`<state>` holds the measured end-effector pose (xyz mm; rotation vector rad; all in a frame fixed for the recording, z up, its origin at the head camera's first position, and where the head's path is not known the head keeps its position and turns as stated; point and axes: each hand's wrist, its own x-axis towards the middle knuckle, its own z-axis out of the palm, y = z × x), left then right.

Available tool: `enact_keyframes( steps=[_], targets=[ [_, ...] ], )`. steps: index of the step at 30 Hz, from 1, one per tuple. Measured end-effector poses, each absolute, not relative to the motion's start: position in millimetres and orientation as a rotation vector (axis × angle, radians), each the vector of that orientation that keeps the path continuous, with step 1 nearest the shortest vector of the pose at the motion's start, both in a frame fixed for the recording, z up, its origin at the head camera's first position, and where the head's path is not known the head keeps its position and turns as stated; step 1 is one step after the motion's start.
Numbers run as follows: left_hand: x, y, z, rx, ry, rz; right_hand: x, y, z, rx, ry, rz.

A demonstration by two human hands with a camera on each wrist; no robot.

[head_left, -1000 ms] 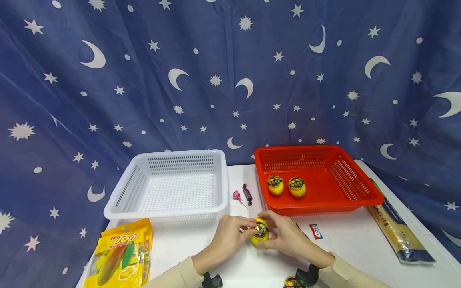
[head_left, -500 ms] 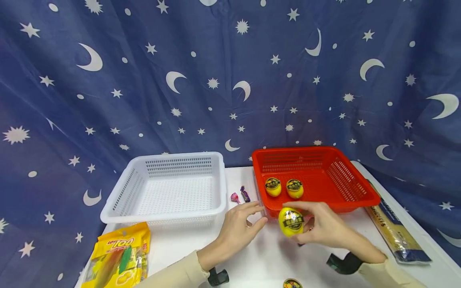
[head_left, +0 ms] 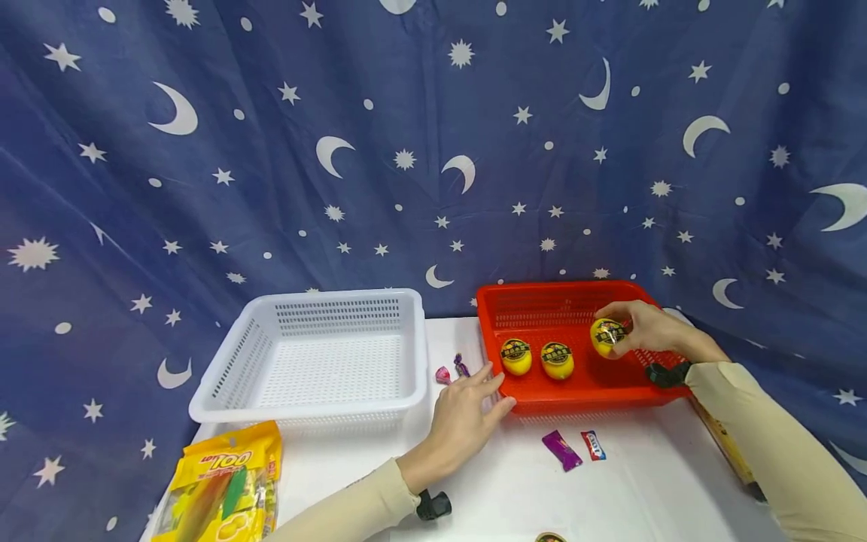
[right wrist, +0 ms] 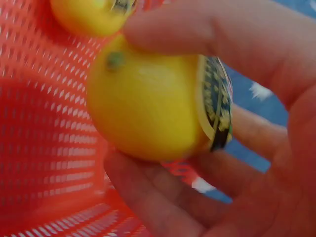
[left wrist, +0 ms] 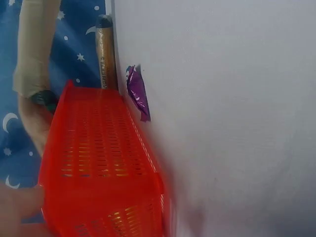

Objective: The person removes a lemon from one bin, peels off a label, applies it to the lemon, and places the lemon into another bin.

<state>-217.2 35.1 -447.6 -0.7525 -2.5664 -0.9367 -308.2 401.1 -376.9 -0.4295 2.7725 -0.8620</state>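
Note:
My right hand (head_left: 646,329) holds a yellow lemon (head_left: 606,338) with a black label inside the right part of the red basket (head_left: 576,404). In the right wrist view, thumb and fingers wrap the lemon (right wrist: 148,103), its green stem end facing the camera. Two other labelled lemons, a left one (head_left: 516,357) and a middle one (head_left: 558,361), sit on the basket floor. My left hand (head_left: 460,421) has its fingers fairly straight, fingertips at the basket's front left corner. The left wrist view shows the basket wall (left wrist: 98,190) beside blurred fingers.
To the left stands a white basket (head_left: 318,403), with a yellow mango candy bag (head_left: 223,482) before it. A pink lollipop (head_left: 443,375) and purple candy (head_left: 461,365) lie between the baskets. In front are a purple candy (head_left: 562,450) and a small red-blue packet (head_left: 593,445).
My right hand has carried the lemon from the table in front, up and right into the red basket. My left hand let go of it and moved right to the basket's corner.

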Motion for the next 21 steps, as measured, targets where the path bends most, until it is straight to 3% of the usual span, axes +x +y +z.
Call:
enact_keyframes(
  steps=[10, 21],
  targets=[
    [-216, 36, -445, -0.765, -2.540, -0.940, -324, 410, -409, -0.342, 2.619, -0.800],
    [-216, 36, -444, -0.770, -2.558, -0.949, -322, 408, -413, -0.295, 2.586, -0.793]
  ],
)
